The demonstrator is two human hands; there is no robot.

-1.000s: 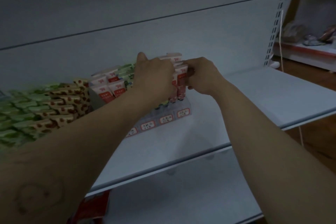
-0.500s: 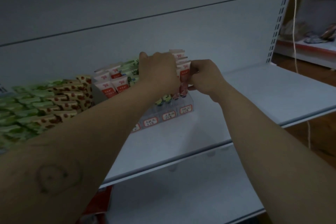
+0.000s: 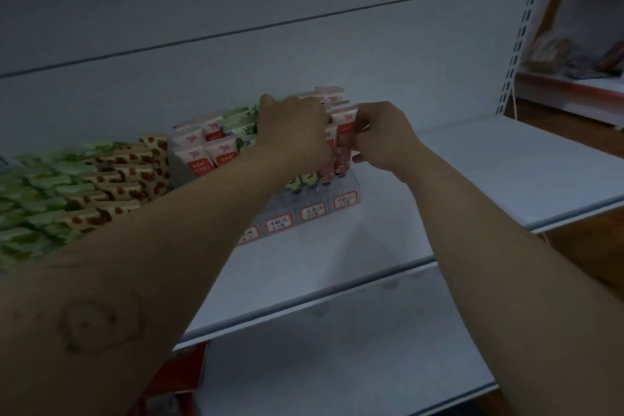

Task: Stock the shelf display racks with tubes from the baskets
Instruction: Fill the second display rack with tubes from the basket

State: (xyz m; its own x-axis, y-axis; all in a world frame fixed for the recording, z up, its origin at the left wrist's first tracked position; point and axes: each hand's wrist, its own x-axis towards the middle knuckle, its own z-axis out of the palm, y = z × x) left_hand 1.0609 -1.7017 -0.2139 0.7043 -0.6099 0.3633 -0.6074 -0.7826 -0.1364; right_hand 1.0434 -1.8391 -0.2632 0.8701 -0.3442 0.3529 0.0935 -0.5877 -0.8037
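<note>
A clear acrylic display rack [image 3: 341, 194] with red-bordered price labels stands on the white shelf [image 3: 472, 179]. Pink-and-red tubes [image 3: 345, 138] stand upright in its rightmost column. My right hand [image 3: 385, 138] pinches the front pink tube near its top. My left hand [image 3: 293, 132] lies over the rack's middle columns, fingers curled down among the tubes; what it holds is hidden. Green tubes [image 3: 241, 123] show behind it and more pink tubes [image 3: 206, 149] stand to the left.
Rows of green and strawberry-print tubes [image 3: 84, 186] fill a rack at the left. A lower shelf [image 3: 337, 365] runs beneath, with a red package [image 3: 179, 378] at its left. A slotted upright [image 3: 520, 27] and another shelf unit stand at the right.
Both hands have stayed at the rack's right columns. The pink tube under my right hand has sunk slightly lower into its slot, and the view shifted a little.
</note>
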